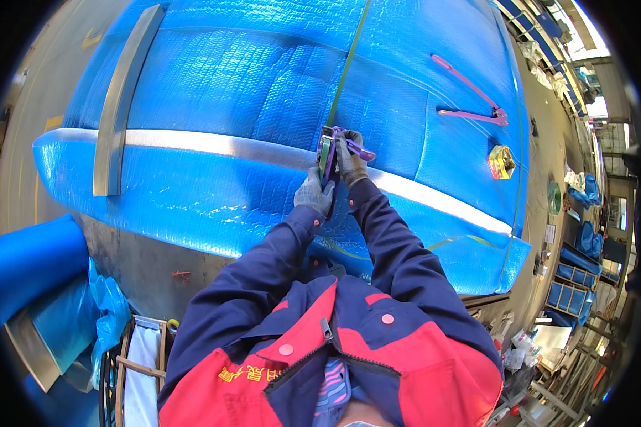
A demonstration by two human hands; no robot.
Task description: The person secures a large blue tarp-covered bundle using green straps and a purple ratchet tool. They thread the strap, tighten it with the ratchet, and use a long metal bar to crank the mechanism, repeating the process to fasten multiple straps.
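Note:
My left hand (313, 191) and my right hand (351, 162), both in grey gloves, are closed on a purple hand strapping tensioner (328, 151). The tool sits at the near edge of a large bundle (214, 85) wrapped in shiny blue bubble film. From the tool a green strap (350, 60) runs away from me across the top of the bundle. My left hand grips the near end of the tool, while the right is on its right side, beside the purple lever (363, 153). My fingers partly hide where the strap enters the tool.
A metal-coloured bar (124, 107) lies across the bundle's left side. On the right are a long-handled pink tool (501, 116) and a yellow-and-red roll (501, 162). A blue roll (32, 260) and a wooden-framed rack (141, 370) stand at lower left. Shelving and clutter line the right.

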